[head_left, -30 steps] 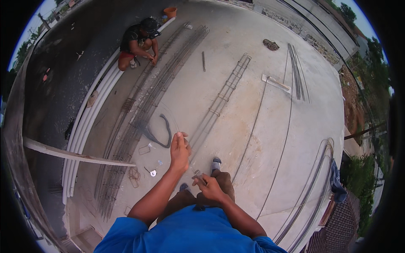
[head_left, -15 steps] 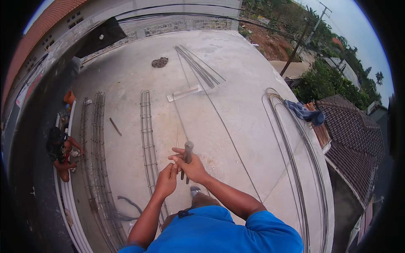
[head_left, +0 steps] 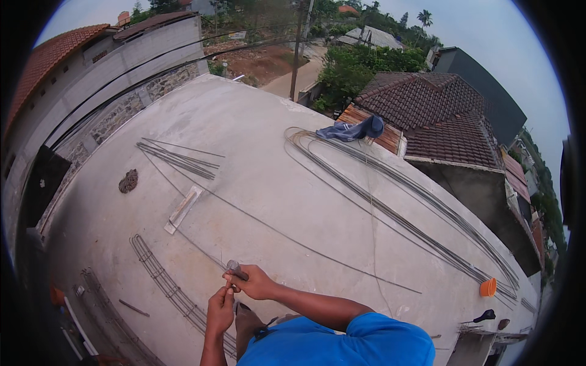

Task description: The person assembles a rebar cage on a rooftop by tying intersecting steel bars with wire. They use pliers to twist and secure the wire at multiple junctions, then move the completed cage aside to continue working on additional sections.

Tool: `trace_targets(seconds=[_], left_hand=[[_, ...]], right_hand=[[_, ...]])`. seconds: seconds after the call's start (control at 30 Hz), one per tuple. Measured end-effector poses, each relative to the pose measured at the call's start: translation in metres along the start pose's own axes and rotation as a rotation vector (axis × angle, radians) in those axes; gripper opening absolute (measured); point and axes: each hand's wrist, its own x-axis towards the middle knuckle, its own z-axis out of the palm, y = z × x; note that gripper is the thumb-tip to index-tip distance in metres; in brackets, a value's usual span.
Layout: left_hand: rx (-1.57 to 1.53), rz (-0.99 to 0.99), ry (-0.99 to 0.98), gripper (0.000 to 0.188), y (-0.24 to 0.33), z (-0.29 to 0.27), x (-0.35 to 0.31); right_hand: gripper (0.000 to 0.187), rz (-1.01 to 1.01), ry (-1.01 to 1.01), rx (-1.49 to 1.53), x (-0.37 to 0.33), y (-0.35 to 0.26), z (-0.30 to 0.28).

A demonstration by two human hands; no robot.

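A: Grey concrete roof slab (head_left: 293, 183) forms the work surface. Report hand positions.

B: Both hands are raised in front of the chest, touching each other. Right hand (head_left: 255, 285): fingers clenched around a short grey metal tool (head_left: 235, 269), which projects up and to the left from the fist. Left hand (head_left: 220, 310): fingertips pinched together and pressed against the lower end of that tool, just beside the right thumb. Whether a thin wire sits in the pinch cannot be told.

A: Location of the tool relative to the slab?

B: Held in the air above the near part of the slab, between the two hands, not touching the concrete.

A: List items on the slab near the hands.

B: One rebar cage (head_left: 165, 283) lies flat to the left of the hands, running toward the lower edge. One flat wooden board (head_left: 182, 208) lies beyond it. One bundle of straight rods (head_left: 177, 160) lies further out, with a dark round patch (head_left: 127, 180) to its left.

A: Far side?

B: Long curved rebar lengths (head_left: 390, 201) sweep along the right edge of the slab. A blue cloth (head_left: 354, 130) lies at the roof edge. An orange cup (head_left: 488, 287) stands near the lower right end of the rebar.
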Motion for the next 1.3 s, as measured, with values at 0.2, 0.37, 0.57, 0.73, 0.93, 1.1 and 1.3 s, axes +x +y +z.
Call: trace_targets(seconds=[0.2,0.37,0.57,0.73,0.93,1.1,1.3], left_hand=[[-0.242,-0.020,-0.239,0.040,0.004,-0.081,0.083],[0.059,-0.077,-0.472,0.045,0.031,-0.183,0.151],[-0.135,0.199,-0.005,0.039,0.064,-0.243,0.229],[-0.287,0.238,0.140,0.036,0.082,-0.260,0.325],[-0.604,0.131,0.280,0.029,0.096,-0.290,0.418],[-0.558,0.132,0.417,0.029,0.117,-0.292,0.487],[-0.546,0.182,0.606,0.019,0.132,-0.294,0.543]], right_hand=[[0.030,0.011,0.223,0.115,0.094,-0.024,0.005],[0.030,0.029,0.282,0.067,0.173,-0.059,0.030],[0.031,0.023,0.197,-0.026,0.268,-0.107,0.029],[0.033,0.015,-0.009,0.022,0.360,-0.107,0.029],[0.023,0.055,-0.205,0.013,0.486,-0.103,-0.006],[0.022,0.077,-0.329,0.031,0.570,-0.129,-0.052],[0.033,-0.039,-0.167,-0.070,0.640,-0.151,-0.097]])
